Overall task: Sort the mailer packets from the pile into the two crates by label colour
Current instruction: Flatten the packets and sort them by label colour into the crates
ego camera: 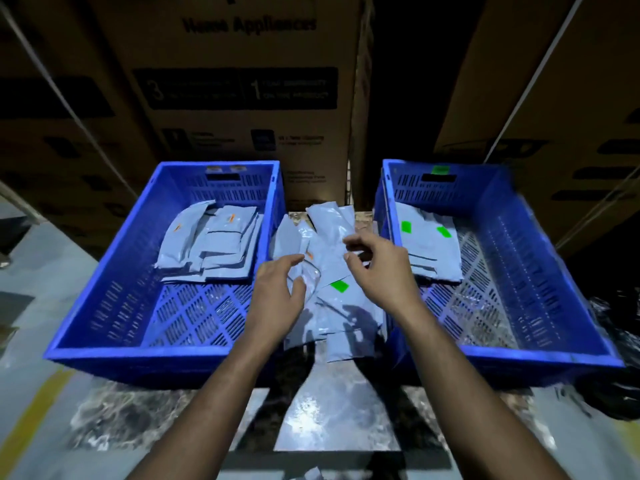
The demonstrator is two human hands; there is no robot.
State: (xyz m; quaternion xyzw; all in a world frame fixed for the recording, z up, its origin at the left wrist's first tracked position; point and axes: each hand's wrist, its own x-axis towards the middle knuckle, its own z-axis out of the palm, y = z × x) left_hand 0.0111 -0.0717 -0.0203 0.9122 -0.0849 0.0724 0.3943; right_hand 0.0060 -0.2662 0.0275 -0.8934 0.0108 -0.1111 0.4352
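Pale blue-grey mailer packets form a loose pile (pixel 329 271) between two blue slatted crates; one exposed packet bears a green label (pixel 339 286) (another shows an orange mark). The left crate (pixel 104 306) holds orange-marked packets, the right crate (pixel 540 271) green-labelled ones. Left hand (pixel 277 289) rests on the pile, grip relaxed; right hand (pixel 381 268) hovers above it, fingers loosely curled, holding nothing.
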